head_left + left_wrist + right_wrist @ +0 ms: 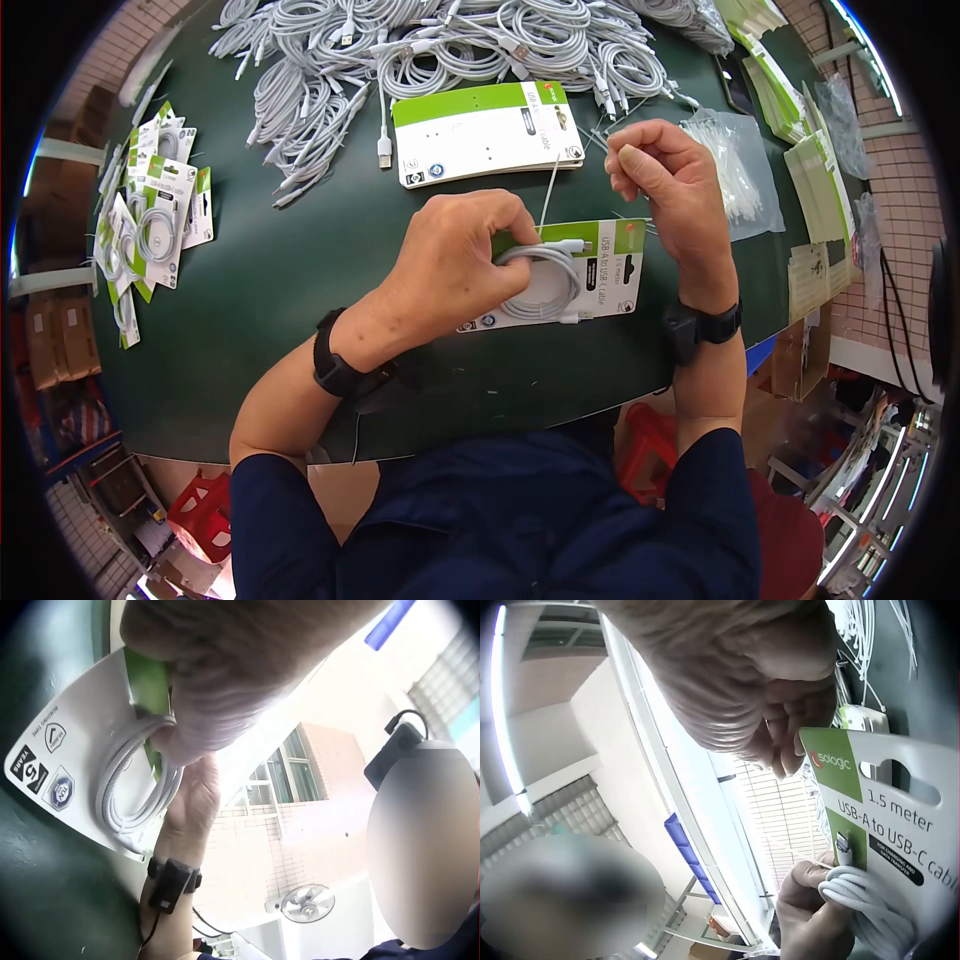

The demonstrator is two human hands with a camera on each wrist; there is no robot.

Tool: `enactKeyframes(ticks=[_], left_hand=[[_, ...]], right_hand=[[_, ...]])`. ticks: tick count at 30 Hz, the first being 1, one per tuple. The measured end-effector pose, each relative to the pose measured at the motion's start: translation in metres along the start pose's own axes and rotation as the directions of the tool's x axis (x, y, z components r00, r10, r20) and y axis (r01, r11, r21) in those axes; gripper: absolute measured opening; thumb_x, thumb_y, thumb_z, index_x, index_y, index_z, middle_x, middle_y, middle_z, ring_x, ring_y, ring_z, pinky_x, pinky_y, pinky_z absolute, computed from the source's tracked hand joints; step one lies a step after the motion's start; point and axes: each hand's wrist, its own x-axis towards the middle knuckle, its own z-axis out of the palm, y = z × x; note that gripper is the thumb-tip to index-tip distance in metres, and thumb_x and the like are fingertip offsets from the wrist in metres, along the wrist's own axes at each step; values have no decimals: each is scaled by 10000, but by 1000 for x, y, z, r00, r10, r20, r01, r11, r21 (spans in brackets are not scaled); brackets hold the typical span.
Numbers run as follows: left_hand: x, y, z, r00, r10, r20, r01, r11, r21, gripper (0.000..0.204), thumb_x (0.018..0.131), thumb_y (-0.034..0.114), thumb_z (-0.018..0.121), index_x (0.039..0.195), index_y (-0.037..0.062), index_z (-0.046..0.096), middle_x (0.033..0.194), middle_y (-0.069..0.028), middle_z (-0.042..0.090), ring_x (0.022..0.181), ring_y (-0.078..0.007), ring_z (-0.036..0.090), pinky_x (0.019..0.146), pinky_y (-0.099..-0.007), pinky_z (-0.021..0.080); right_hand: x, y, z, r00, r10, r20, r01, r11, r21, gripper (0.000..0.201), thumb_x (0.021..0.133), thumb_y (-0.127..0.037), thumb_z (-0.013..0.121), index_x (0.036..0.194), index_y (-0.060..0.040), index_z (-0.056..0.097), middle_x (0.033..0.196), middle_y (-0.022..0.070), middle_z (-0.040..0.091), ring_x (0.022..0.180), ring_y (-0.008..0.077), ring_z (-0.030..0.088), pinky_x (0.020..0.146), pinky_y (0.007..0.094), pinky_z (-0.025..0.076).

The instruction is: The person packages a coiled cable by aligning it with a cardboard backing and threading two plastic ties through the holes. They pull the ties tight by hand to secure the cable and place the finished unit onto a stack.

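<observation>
My left hand (450, 250) pinches a coiled white USB cable (572, 275) against a printed green-and-white card (622, 262). From beside its fingertips a thin white cable tie (549, 195) sticks up. The right wrist view shows the left thumb and fingers at the side of the coil (866, 904), with a USB-C plug (844, 847) lying on the card above it. Above the card's right end, my right hand (675, 185) is raised with loosely bent fingers, and nothing shows between them. The left wrist view has the coil (112, 780) partly behind the left hand.
A stack of blank-fronted cards (470, 135) lies behind the work. Beyond it is a large heap of coiled cables (450, 45). A bag of cable ties (740, 180) and more card stacks (820, 190) lie at the right. Carded cables (155, 215) are piled at the left.
</observation>
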Motion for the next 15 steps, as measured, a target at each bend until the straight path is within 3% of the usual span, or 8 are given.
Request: enactKeyframes(ticks=[2,3,6,7,10,15], left_hand=[[3,-8,1,997,-77,26,79,995,-64,165,755,-19,716,919,-37,719,942,-104,770,872,-173,735,862,-305,578],[3,-10,2,995,-88,41,92,992,-85,148,779,-12,714,924,-43,716,938,-76,769,878,-123,713,880,-290,571],[6,-12,5,984,-148,101,164,972,-168,156,785,-13,714,939,-36,724,925,-68,763,886,-96,694,878,-284,568],[7,-13,6,985,-139,100,155,974,-166,157,788,-14,712,943,-35,724,917,-64,758,883,-89,686,879,-281,566],[8,-15,9,987,-120,106,137,978,-160,155,794,-14,709,947,-30,722,894,-51,745,870,-75,669,881,-273,561],[11,-22,12,980,-152,125,173,969,-177,155,794,-7,711,948,-27,715,882,-46,737,852,-79,662,885,-272,554]], right_hand=[[-6,-6,12,991,-136,8,134,955,-263,155,984,-123,752,1075,2,753,917,33,752,818,92,683,739,242,546],[-6,-6,12,964,-238,117,265,877,-401,170,920,-122,794,1050,-15,763,929,55,761,835,156,708,759,302,565],[-12,-8,31,915,-285,287,403,691,-599,218,862,-142,821,1044,-33,767,952,86,760,856,231,718,771,354,571],[-13,-6,36,911,-286,298,412,683,-603,196,852,-145,824,1017,-52,770,932,100,746,867,283,709,761,384,569],[-14,2,40,913,-253,320,405,654,-639,152,860,-135,819,963,-47,751,877,97,724,839,288,704,741,394,558],[-14,10,42,941,-222,254,334,723,-605,139,873,-128,813,908,-38,712,844,109,697,785,301,689,695,395,545]])
